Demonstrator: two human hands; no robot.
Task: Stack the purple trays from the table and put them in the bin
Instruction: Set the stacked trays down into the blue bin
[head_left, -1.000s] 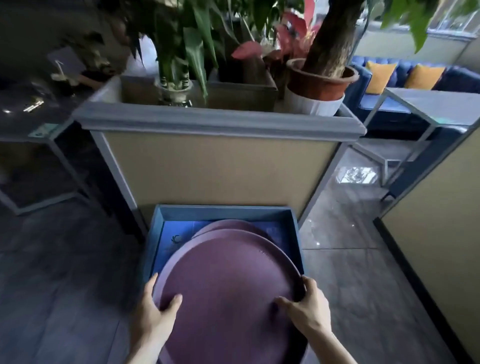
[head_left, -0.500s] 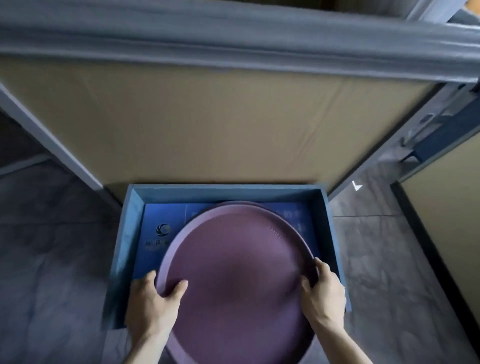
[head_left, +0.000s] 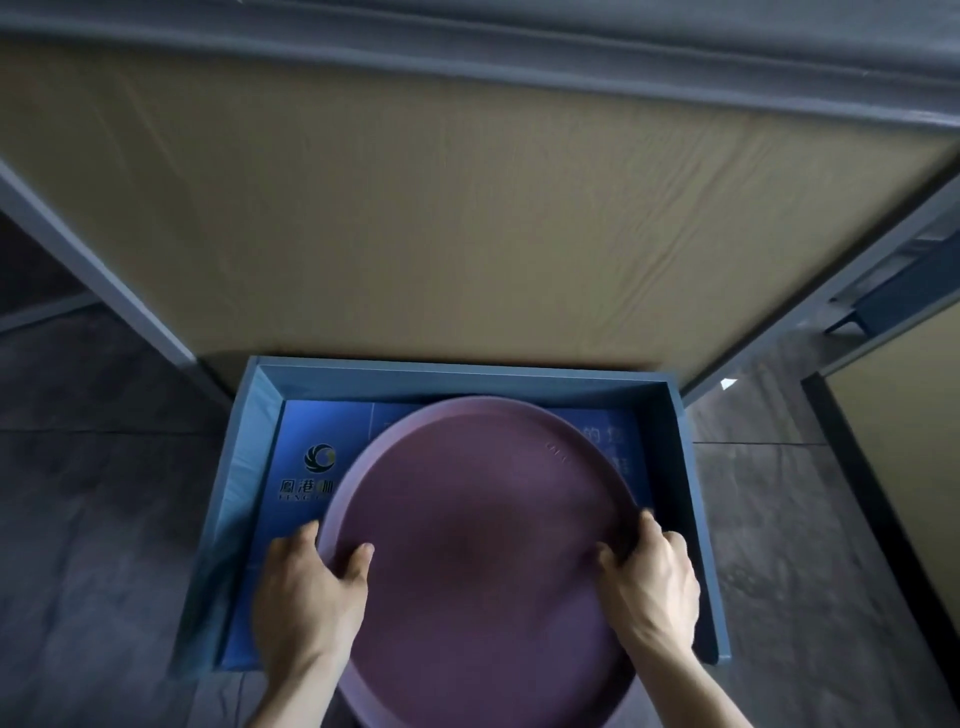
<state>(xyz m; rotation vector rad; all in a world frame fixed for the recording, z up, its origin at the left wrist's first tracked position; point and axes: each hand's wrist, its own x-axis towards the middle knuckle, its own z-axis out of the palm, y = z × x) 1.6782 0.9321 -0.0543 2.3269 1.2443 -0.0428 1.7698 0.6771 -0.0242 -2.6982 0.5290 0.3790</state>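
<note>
The tray (head_left: 483, 545) is held in both grips: the left hand (head_left: 306, 597) is clamped on its rim at 9 o'clock, thumb laid on the inner face and fingers curled under the edge, and the right hand (head_left: 652, 582) is clamped on the rim at 3 o'clock in the same manner, thumb on top. Both forearms are seen entering from 6 o'clock. The tray is round, purple and shallow-rimmed; whether more than one tray is stacked in the hold cannot be told. It is held over the bin (head_left: 701, 519), with its near edge projecting past the bin's near wall and its far edge close to the far wall at 12 o'clock. The bin is a blue open box standing on the floor (head_left: 104, 519), which is of dark grey tiles. A blue printed sheet (head_left: 311, 467) with a round logo and white characters is seen on the bin's bottom at 10 o'clock. Beyond the bin, a tan panel (head_left: 441, 218) framed in grey is seen at 12 o'clock.
</note>
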